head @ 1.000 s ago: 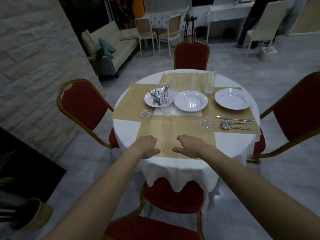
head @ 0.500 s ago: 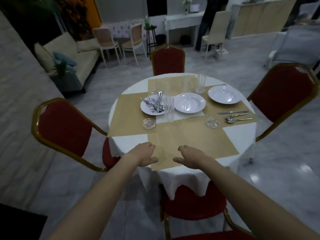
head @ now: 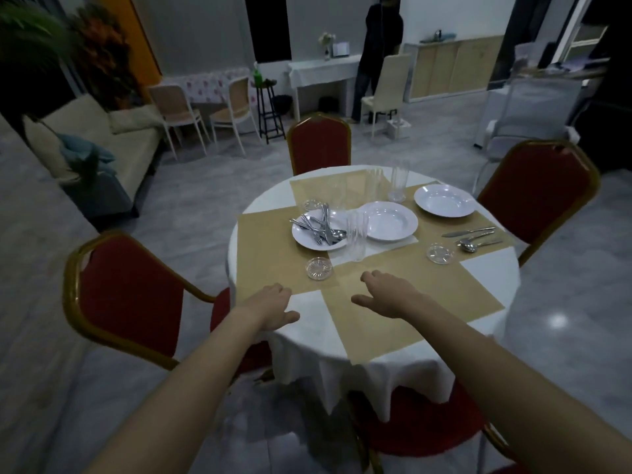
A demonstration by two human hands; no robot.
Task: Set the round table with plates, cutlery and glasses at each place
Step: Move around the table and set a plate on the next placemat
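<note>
**Near place bare, hands empty**

The left hand [head: 270, 307] and right hand [head: 390, 297] hover over the tabletop's [head: 314, 333] near edge, fingers loosely curled, holding nothing. Next probably means reaching for the central plate [head: 307, 241] heaped with cutlery [head: 323, 229]. The clear glasses [head: 399, 179] beyond blur together, so I cannot count them.

Cutlery [head: 321, 226] lies piled on the left white plate [head: 303, 238].

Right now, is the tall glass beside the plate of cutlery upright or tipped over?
Upright: the tall glass stands on its base, rim up, just right of the plate of cutlery. It looks empty.
</note>
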